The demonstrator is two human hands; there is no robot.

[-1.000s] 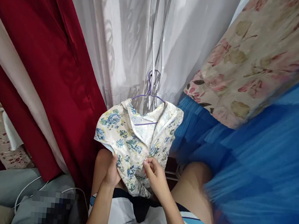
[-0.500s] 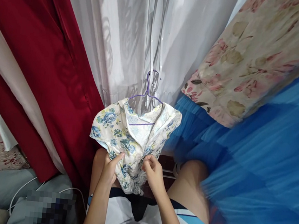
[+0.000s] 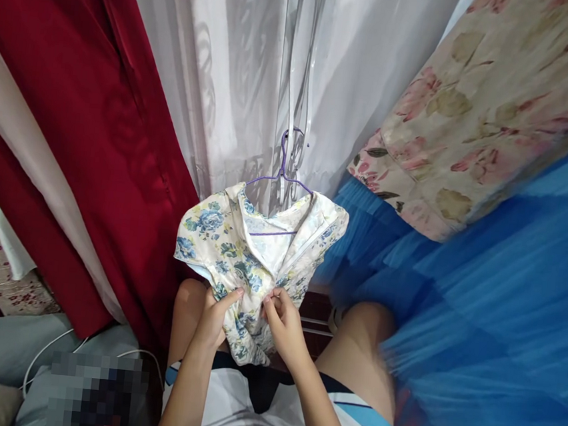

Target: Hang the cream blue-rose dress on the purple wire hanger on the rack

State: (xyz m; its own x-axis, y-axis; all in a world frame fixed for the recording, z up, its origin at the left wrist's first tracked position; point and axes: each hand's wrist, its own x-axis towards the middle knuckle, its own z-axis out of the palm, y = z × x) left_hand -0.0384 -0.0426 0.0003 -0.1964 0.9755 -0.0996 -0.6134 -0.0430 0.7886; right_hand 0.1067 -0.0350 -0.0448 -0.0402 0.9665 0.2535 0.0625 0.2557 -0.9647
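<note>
A cream blouse [image 3: 226, 234] with blue flowers hangs in front of me on a thin purple hanger [image 3: 282, 172]. The hanger's hook is caught on white straps [image 3: 294, 73] that come down from above. My left hand [image 3: 217, 314] grips the blouse's front at the left, thumb on top and fingers behind the cloth. At the front opening, below the neckline, my right hand [image 3: 281, 316] pinches the fabric edge between thumb and fingertips. The blouse's lower part falls bunched between my knees.
Red curtain cloth [image 3: 135, 138] hangs at the left and a white curtain [image 3: 247, 69] behind the blouse. On the right hang a pink-flowered cloth [image 3: 453, 122] and blue tulle [image 3: 495, 314]. Grey cushions [image 3: 4, 347] with a white cable [image 3: 44, 347] lie at lower left.
My right hand has shifted slightly left along the blouse's front opening, closer to my left hand. Both hands keep hold of the cloth.
</note>
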